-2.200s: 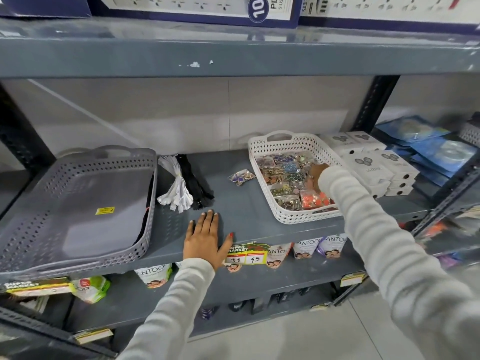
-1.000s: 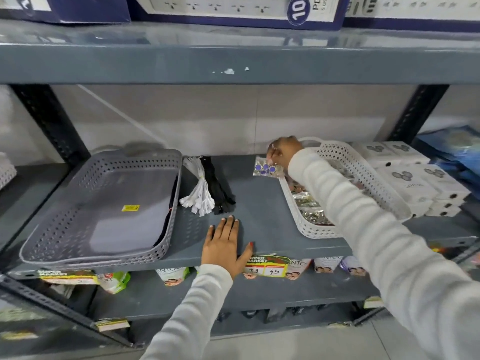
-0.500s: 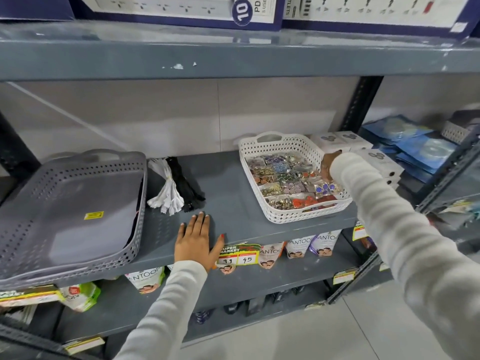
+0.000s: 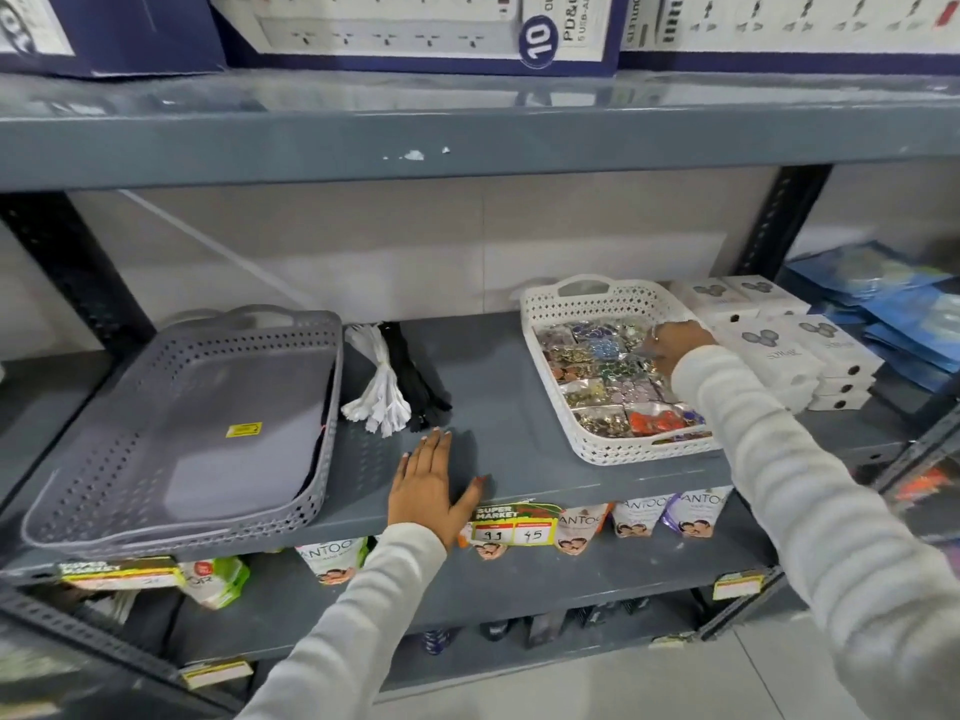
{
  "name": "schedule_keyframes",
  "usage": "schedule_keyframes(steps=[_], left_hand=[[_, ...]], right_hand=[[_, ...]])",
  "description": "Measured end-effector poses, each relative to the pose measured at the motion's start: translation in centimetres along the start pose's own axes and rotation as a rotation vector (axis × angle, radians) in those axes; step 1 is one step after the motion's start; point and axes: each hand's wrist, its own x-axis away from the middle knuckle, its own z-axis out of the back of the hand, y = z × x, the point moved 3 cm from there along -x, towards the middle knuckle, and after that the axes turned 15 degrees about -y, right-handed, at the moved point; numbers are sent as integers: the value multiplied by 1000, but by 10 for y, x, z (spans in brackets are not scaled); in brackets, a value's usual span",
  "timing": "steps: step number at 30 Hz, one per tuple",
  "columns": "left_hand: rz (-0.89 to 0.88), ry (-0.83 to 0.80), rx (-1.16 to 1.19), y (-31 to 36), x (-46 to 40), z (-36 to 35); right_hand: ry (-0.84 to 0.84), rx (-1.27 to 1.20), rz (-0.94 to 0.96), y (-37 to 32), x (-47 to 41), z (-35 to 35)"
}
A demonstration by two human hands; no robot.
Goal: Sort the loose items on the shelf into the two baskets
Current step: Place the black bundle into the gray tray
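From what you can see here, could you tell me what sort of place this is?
Most likely a shop aisle: a Super Market price tag on the grey metal shelf, boxed power strips above, hanging sachets below.

Left hand: palm down, fingers extended and lightly spread, thumb angled out to the right, lying flat; forearm in a pale ribbed knit sleeve runs up from the lower centre. Right hand: reached forward and left, back of hand up, fingers curled downward, grasp not discernible; right arm likewise sleeved, extended from lower right.
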Motion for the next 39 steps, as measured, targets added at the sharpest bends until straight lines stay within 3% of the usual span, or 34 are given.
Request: schedule_keyframes(steps=[4, 8, 12, 15, 19, 26, 33, 39], left_hand=[[25, 237, 182, -9, -7, 34], [103, 292, 218, -25, -39, 70], [218, 176, 228, -39, -76, 88], [306, 108, 217, -41, -95, 96], [312, 28, 32, -27, -119, 104], [426, -182, -134, -22, -154, 98], [449, -136, -126, -23, -152, 94], [333, 147, 339, -20, -128, 146]], right_hand=[[118, -234, 273, -70, 31, -4], [-6, -244, 419, -134, 58, -51], [-201, -189, 352, -166, 61, -117], [-126, -120, 310, -174, 66, -147], [29, -163, 271, -174, 66, -156], [-87, -108, 258, -176, 66, -155], [-94, -74, 221, -177, 67, -157], [-9, -151, 253, -178, 70, -158]])
